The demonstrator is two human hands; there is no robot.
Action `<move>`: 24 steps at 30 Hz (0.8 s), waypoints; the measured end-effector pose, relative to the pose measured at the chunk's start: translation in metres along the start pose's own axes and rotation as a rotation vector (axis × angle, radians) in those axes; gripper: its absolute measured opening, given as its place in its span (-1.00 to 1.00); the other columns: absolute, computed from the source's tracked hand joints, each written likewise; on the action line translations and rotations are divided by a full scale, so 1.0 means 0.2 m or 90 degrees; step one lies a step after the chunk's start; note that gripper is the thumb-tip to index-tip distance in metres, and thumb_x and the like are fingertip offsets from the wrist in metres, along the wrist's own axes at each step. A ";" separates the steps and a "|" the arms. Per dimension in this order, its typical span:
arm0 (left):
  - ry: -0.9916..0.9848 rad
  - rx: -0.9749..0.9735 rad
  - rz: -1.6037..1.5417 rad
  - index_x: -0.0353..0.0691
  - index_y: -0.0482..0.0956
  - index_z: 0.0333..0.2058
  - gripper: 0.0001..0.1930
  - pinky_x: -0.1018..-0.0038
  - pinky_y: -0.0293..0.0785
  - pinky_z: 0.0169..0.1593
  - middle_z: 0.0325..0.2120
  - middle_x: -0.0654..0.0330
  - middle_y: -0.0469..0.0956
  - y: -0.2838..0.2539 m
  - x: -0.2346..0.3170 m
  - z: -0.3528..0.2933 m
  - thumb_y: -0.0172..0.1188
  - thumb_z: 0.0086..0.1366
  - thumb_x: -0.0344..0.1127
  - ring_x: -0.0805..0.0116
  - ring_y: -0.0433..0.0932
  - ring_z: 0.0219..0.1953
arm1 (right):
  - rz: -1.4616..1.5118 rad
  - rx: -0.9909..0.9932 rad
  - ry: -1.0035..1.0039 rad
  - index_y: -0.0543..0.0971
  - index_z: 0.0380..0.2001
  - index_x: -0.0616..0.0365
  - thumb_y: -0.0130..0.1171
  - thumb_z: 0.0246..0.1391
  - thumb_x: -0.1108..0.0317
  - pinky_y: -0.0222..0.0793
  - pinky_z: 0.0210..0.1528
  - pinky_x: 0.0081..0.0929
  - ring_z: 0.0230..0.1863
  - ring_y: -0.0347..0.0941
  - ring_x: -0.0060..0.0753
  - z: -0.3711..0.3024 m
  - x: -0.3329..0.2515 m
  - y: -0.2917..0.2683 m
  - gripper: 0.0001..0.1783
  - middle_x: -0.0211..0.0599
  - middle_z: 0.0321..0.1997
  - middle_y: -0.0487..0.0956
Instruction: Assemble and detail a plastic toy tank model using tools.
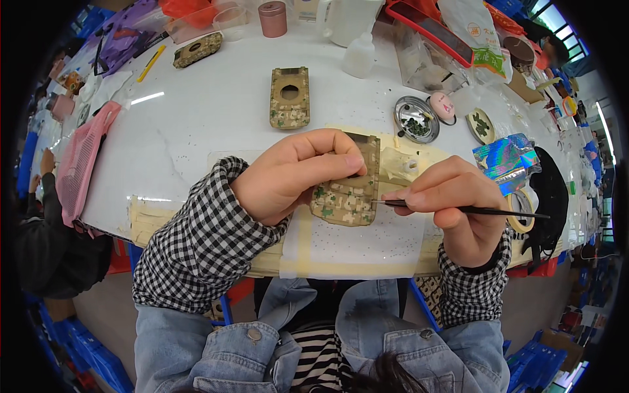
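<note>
My left hand [295, 171] grips a camouflage-patterned model tank hull [345, 203] by its upper left part, holding it above a white sheet. The hull carries tan, brown and green blotches. In my right hand [462, 203] is a thin dark paintbrush [488, 210], pinched between thumb and fingers. Its fine tip touches or nearly touches the hull's right edge; I cannot tell which. Another camouflage hull [289, 108], with a round hole in its top, lies flat farther off. A third camouflage piece [198, 51] rests at the far left.
Dark green bits fill a round metal dish [417, 120] at the right, beside a pink round item [442, 106]. A white squeeze bottle [360, 56] and a pitcher [350, 23] stand at the back. A yellow pen [151, 63] and pink mesh bag [87, 167] lie left. A person's dark sleeve [65, 255] shows at far left.
</note>
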State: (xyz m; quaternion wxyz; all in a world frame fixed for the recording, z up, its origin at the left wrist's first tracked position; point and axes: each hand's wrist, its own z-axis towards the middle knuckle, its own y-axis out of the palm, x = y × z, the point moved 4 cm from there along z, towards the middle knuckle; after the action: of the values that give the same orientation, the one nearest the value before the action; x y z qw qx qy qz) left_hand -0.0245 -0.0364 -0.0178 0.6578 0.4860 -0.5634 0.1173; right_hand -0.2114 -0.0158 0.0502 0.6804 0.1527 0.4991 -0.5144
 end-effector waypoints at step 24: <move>-0.052 -0.018 0.030 -0.24 0.44 -0.34 -0.87 0.68 0.34 -0.32 -0.45 0.34 0.47 0.06 0.00 -0.01 0.09 0.29 -0.30 0.65 0.41 -0.40 | 0.004 -0.085 0.000 0.59 -0.38 0.31 0.25 -0.04 0.44 0.40 -0.25 -0.49 -0.32 0.51 -0.32 0.02 -0.01 0.02 -0.84 -0.20 -0.34 0.61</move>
State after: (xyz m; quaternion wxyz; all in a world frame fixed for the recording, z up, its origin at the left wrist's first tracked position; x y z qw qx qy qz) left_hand -0.0318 -0.0287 -0.0123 0.6381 0.4676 -0.6027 0.1048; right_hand -0.2057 -0.0167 0.0522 0.6907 0.1089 0.5318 -0.4778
